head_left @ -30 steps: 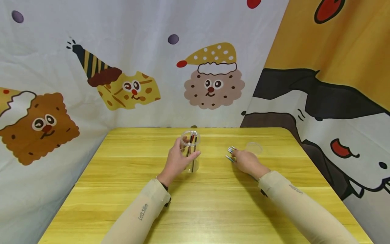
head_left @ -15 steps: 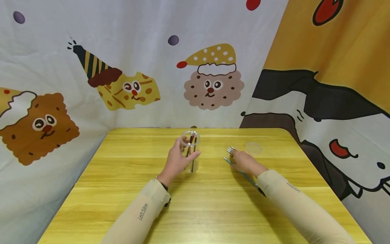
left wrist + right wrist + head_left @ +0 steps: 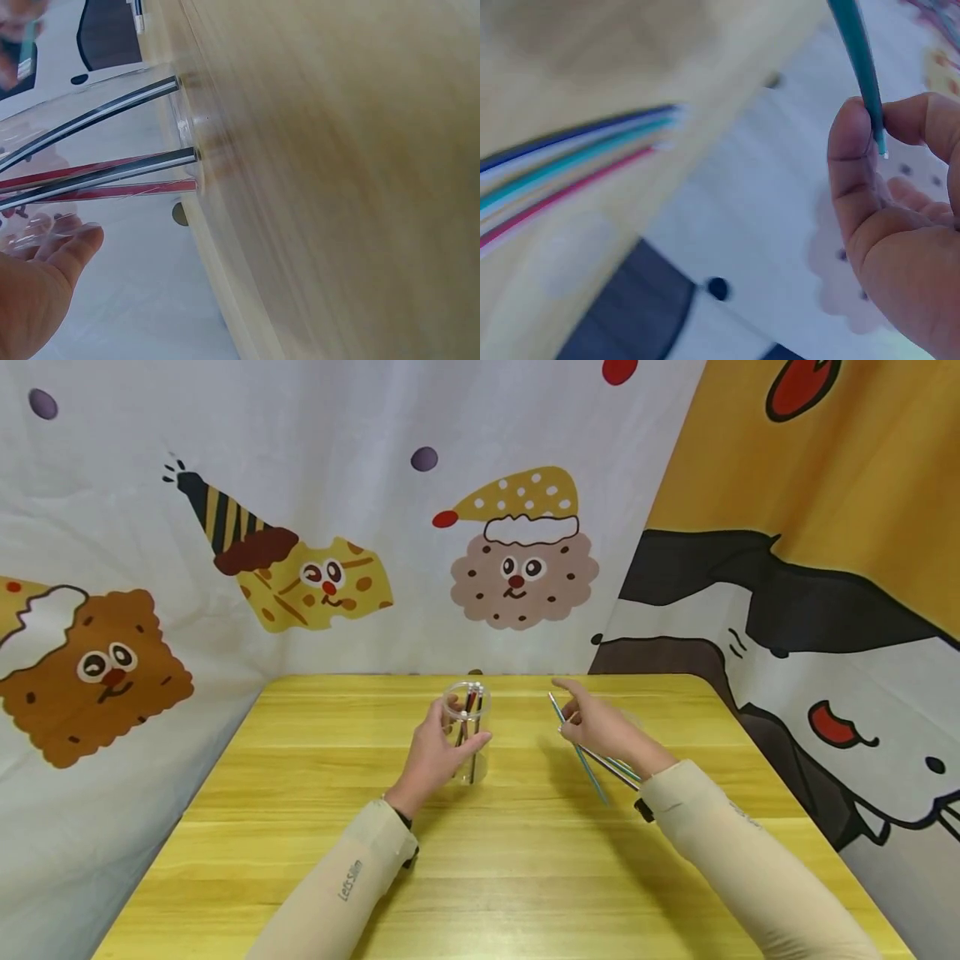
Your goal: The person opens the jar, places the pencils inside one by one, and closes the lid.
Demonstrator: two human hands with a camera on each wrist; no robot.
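Note:
My left hand (image 3: 435, 756) holds a clear plastic cup (image 3: 482, 756) upright on the table, thumb and fingers round its side. Several pencils (image 3: 112, 176), dark-striped and red, lean inside the cup, as the left wrist view shows through its wall. To the right, my right hand (image 3: 603, 727) pinches a teal pencil (image 3: 859, 64) between thumb and finger near one end. That pencil slants in the air above the table. Behind and below the right hand lie a few more pencils (image 3: 562, 166), blue, teal and red, side by side on the wood.
A clear round lid (image 3: 577, 255) lies on the table to the right, mostly behind the right hand in the head view. The yellow wooden table (image 3: 480, 877) ends at a cartoon-printed cloth (image 3: 420, 635) hanging along its back and sides.
The right hand has lifted the teal pencil off the table, moving it up from beside the other pencils. The left hand and cup stay in place.

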